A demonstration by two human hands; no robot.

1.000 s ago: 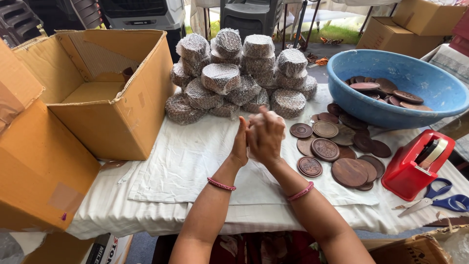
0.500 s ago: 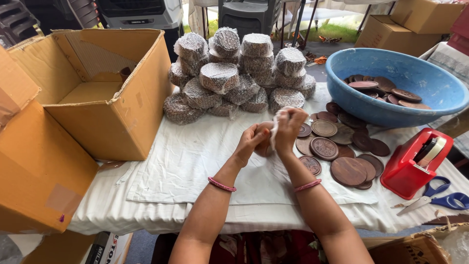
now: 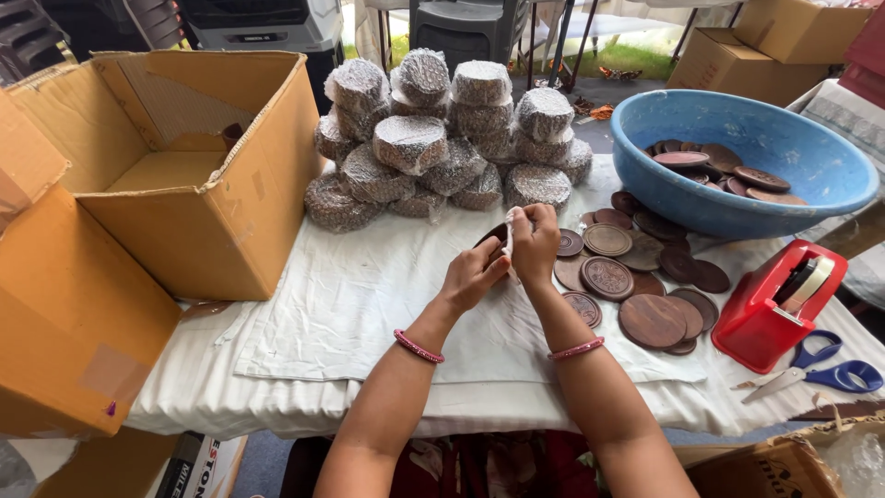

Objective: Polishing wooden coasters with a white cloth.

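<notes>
Open cardboard box point(image 3: 198, 175); bubble-wrapped bundles point(image 3: 442, 138); our left hand point(image 3: 475, 272) gripping a brown wooden disc point(image 3: 493, 238) above the white cloth point(image 3: 369, 304); our right hand point(image 3: 535, 242) pinching white wrap point(image 3: 510, 221) against it; loose discs point(image 3: 645, 295); blue basin point(image 3: 784, 152).

A desk point(image 3: 304, 406) under white sheets carries an open cardboard box point(image 3: 198, 175), bubble-wrapped bundles point(image 3: 442, 138), loose brown discs point(image 3: 636, 286), a blue basin point(image 3: 747, 184), a red tape dispenser point(image 3: 779, 295) and blue scissors point(image 3: 820, 373).

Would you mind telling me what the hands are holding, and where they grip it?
Both hands, left hand and right hand, hold a dark round wooden disc by its edge, with a bit of white wrap in the right fingers.
</notes>
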